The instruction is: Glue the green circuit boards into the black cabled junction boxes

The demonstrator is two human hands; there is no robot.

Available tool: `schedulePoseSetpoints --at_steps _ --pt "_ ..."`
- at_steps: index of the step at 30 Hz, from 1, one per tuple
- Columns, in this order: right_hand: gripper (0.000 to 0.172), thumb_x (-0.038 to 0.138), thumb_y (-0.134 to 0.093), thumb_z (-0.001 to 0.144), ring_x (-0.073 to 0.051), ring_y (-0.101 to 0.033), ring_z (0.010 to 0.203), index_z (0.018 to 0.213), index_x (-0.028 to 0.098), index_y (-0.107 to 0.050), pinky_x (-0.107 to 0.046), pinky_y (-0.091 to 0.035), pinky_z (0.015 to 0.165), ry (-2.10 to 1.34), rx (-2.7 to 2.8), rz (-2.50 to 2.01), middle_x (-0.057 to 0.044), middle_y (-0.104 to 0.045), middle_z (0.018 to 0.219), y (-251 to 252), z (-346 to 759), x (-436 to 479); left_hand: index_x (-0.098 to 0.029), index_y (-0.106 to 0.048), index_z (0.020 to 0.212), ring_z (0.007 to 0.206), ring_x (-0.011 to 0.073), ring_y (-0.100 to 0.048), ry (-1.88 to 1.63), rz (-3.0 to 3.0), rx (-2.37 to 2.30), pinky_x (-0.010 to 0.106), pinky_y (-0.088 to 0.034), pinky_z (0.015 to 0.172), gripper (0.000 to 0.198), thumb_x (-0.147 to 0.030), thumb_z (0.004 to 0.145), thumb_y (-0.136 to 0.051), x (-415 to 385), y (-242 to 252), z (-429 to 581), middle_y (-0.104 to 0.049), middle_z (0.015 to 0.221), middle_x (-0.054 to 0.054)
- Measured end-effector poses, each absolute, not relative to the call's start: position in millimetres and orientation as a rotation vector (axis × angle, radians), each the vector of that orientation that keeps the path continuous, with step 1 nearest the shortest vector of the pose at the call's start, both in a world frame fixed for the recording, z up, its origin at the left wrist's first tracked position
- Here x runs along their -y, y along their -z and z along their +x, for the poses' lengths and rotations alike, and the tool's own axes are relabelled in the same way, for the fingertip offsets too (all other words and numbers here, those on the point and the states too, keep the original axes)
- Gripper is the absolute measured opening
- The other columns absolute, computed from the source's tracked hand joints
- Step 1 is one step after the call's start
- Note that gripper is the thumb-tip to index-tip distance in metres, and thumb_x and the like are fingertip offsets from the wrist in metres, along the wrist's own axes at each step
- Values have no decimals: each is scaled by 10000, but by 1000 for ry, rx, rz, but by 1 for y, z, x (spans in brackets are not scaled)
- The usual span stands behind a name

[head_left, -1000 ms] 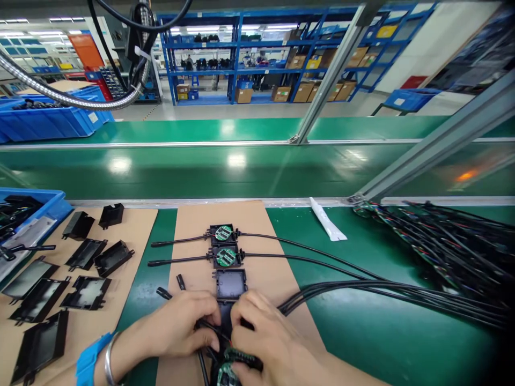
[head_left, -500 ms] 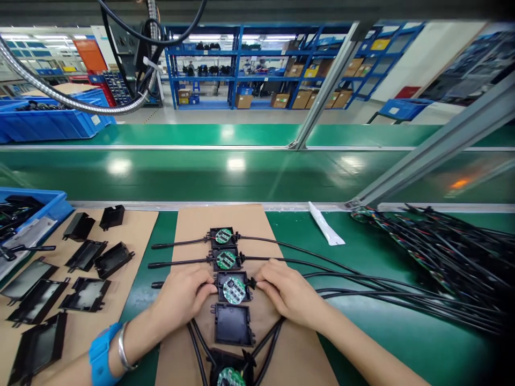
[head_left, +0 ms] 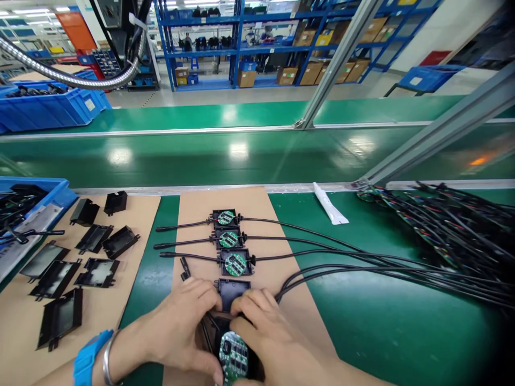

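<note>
Round green circuit board (head_left: 234, 360), lower centre: probably light, stiff and fragile; your left hand (head_left: 181, 327) and right hand (head_left: 270, 339) clasp it together, so grip its rim, not its components.

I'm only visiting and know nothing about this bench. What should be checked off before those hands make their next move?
1. Grip: left hand and right hand are both closed around the green circuit board: ok.
2. Empty black housing lies just beyond the fingertips and shows no board inside: ok.
3. Row of three filled housings sits further up the cardboard sheet, apart from the hands: ok.
4. Cable bundle trails off to the right, beside the empty black housing and not across it: ok.
5. Whether the board's wires are untangled: cannot tell, the hands hide them.
</note>
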State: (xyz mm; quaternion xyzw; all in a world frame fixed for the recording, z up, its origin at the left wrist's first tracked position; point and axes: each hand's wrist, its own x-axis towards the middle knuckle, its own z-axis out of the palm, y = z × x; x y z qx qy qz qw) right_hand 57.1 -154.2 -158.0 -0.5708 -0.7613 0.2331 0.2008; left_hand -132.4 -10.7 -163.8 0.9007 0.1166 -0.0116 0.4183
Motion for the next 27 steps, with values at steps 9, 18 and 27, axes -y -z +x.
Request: schedulePoseSetpoints --at_steps 9,18,27 --pt "215 342 -690 732 -174 -524 747 802 220 -528 -287 -432 642 -405 2002 -1728 -23 -584 801 193 24 171 -205 -516 1018 958 253 -486 33 2284 -299 358 -398 824 664 -524 535 -842 21 175 -135 -557 1038 57" --pt "164 352 -445 963 -168 -583 799 979 208 -522 -283 -446 687 -626 2011 -1769 -46 -622 902 152 114 155 -229 -599 911 779 162 -584 -127 2379 -488 261 -412 676 158 -277 952 -454 3 172 -142 -632 861 14" --pt "243 130 -356 948 -180 -495 770 919 193 -589 -292 -378 638 -364 2230 -1714 -48 -608 829 181 115 155 -194 -514 763 715 180 -529 -201 2652 -525 289 -395 611 210 -252 943 -423 -1 179 -142 -564 764 27"
